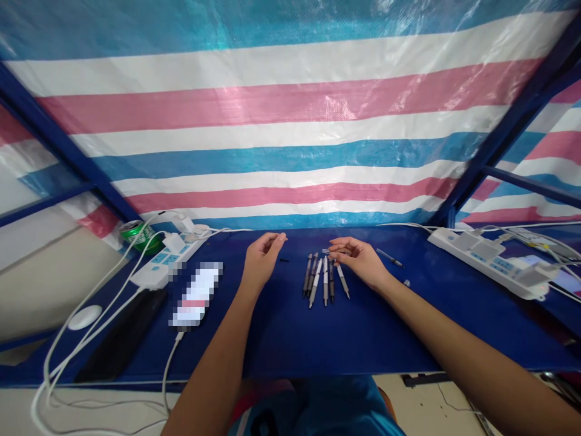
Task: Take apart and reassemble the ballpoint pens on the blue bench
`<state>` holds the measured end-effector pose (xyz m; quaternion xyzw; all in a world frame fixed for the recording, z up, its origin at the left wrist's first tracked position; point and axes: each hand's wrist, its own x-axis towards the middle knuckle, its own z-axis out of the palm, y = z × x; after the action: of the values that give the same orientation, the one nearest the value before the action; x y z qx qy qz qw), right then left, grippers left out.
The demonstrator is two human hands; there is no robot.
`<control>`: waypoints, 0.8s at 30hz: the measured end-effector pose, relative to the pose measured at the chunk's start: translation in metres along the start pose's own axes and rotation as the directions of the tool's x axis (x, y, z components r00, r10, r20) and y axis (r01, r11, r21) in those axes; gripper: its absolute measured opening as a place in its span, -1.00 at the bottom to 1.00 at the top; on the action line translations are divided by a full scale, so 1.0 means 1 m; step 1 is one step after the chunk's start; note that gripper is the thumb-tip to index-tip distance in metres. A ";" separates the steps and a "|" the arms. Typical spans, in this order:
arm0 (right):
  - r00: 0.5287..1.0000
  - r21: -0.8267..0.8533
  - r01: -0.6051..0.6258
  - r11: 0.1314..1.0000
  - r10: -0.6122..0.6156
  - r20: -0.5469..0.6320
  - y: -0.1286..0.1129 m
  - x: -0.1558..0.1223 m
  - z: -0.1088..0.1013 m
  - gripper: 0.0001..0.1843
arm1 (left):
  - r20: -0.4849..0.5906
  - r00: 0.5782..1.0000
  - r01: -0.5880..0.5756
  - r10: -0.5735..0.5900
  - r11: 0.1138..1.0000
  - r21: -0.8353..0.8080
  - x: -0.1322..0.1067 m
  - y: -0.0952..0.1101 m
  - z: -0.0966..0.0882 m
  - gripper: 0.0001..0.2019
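Plainly, pens (pixel 325 281) on blue desk (pixel 290 345); striped sheeting (pixel 290 109) behind.

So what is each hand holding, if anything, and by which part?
The right hand seems to pinch a small clear piece by one end; whether the left hand holds anything is unclear.

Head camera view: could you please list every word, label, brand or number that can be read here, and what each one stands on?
No text is clear enough to quote.
Green can: white lettering, too small to read surely.
Phone: screen blurred into blocks, illegible.
Pens: any print is too small to read.
Blue clothing: dark mark, cut off; letter or number, I cannot tell.
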<state>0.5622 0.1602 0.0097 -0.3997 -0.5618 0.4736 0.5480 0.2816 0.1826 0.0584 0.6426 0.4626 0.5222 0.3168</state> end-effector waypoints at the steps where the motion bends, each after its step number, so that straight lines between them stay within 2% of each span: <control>1: 1.000 -0.015 0.003 1.000 -0.003 0.003 0.000 0.000 0.000 -0.50 | -0.001 0.999 -0.046 0.046 0.995 0.089 -0.001 0.000 0.000 -0.63; 3: 1.000 -0.049 0.007 0.999 -0.007 0.008 -0.001 0.000 -0.001 -0.50 | 0.024 0.993 -0.118 0.116 0.955 0.273 -0.003 0.000 0.000 -0.65; 5: 1.000 -0.076 0.004 0.997 -0.003 0.015 -0.002 -0.001 -0.001 -0.49 | 0.093 0.983 -0.185 0.161 0.900 0.395 -0.005 0.000 0.001 -0.66; 7: 1.000 -0.073 -0.007 0.997 0.009 0.030 -0.002 -0.002 -0.001 -0.45 | 0.185 0.965 -0.243 0.184 0.890 0.385 -0.007 0.000 0.003 -0.62; 9: 0.997 -0.043 -0.026 0.999 0.029 0.068 -0.003 -0.003 0.001 -0.41 | 0.231 0.955 -0.254 0.187 0.917 0.307 -0.009 0.001 0.007 -0.53; 11: 0.992 -0.003 -0.043 0.999 0.043 0.115 -0.003 -0.005 0.003 -0.35 | 0.229 0.961 -0.211 0.151 0.941 0.264 -0.010 0.002 0.011 -0.48; 14: 0.987 0.030 -0.055 0.998 0.049 0.156 -0.002 -0.007 0.004 -0.31 | 0.265 0.962 -0.151 0.060 0.929 0.339 -0.012 0.001 0.016 -0.59; 19: 0.989 0.032 -0.059 0.998 0.054 0.140 0.000 -0.005 0.003 -0.37 | 0.402 0.914 -0.179 -0.044 0.847 0.500 -0.029 -0.007 0.024 -0.66; 21: 0.989 0.024 -0.062 0.998 0.058 0.137 0.000 -0.005 0.002 -0.39 | 0.396 0.918 -0.239 0.014 0.817 0.524 -0.034 -0.006 0.026 -0.70; 24: 0.989 0.023 -0.058 0.998 0.054 0.138 -0.001 -0.005 0.003 -0.39 | 0.288 0.934 -0.343 0.213 0.762 0.550 -0.033 0.011 0.022 -0.74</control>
<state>0.5600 0.1550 0.0095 -0.3743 -0.5803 0.5227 0.4999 0.3051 0.1500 0.0499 0.8216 0.4651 0.3229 0.0659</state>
